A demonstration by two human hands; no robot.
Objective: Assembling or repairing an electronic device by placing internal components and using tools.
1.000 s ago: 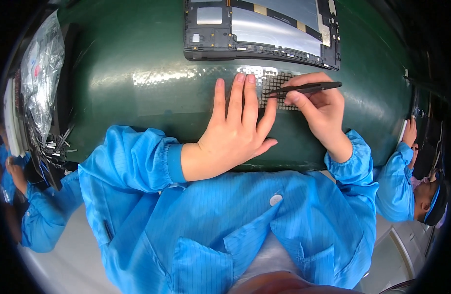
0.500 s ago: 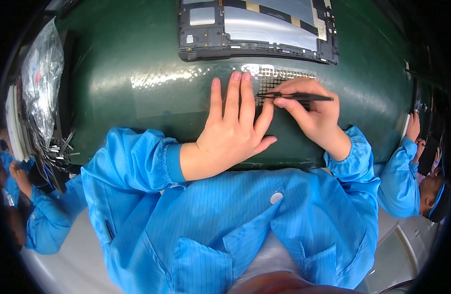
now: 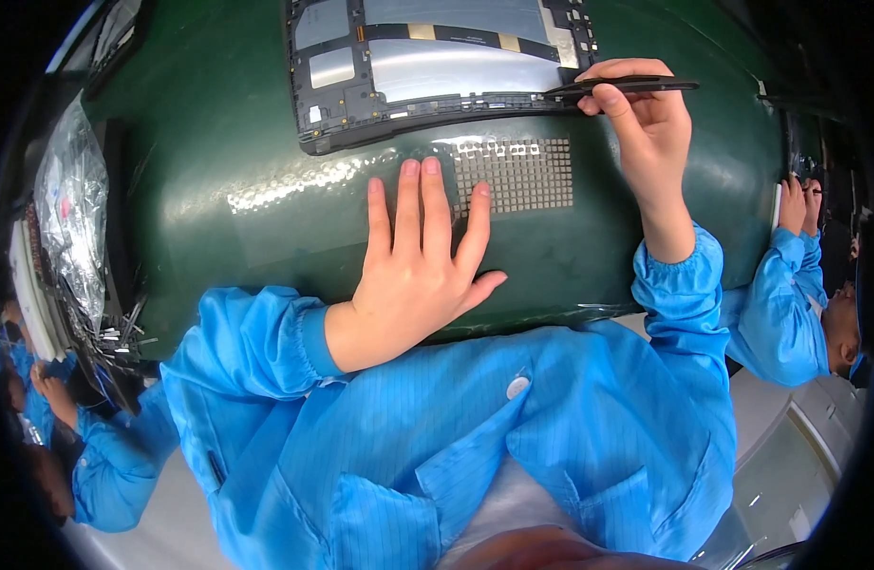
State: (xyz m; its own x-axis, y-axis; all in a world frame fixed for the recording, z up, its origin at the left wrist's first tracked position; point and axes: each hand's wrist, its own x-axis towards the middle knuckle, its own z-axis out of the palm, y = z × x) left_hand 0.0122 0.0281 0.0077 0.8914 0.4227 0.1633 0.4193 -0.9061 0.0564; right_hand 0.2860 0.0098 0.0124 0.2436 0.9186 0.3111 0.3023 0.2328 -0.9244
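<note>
My left hand (image 3: 408, 271) lies flat with its fingers spread on a clear sheet (image 3: 309, 195), part of which carries a grid of small grey square pads (image 3: 524, 176). Black tweezers (image 3: 631, 85) are pinched in my right hand (image 3: 650, 123). Their tips point left and reach the lower right edge of an opened tablet-like device frame (image 3: 437, 71), which has silver panels, a black rim and a dark ribbon strip across it. Whether the tips hold a pad is too small to tell.
A clear plastic bag (image 3: 73, 204) lies at the left edge of the green table mat (image 3: 209, 104), above a heap of small dark and silver strips (image 3: 119, 332). Co-workers in blue sleeves (image 3: 123, 465) sit at the left and the right (image 3: 779, 318).
My right hand has lifted the tweezers from the pad grid and carried them up to the device's near edge. My left hand stays flat on the sheet.
</note>
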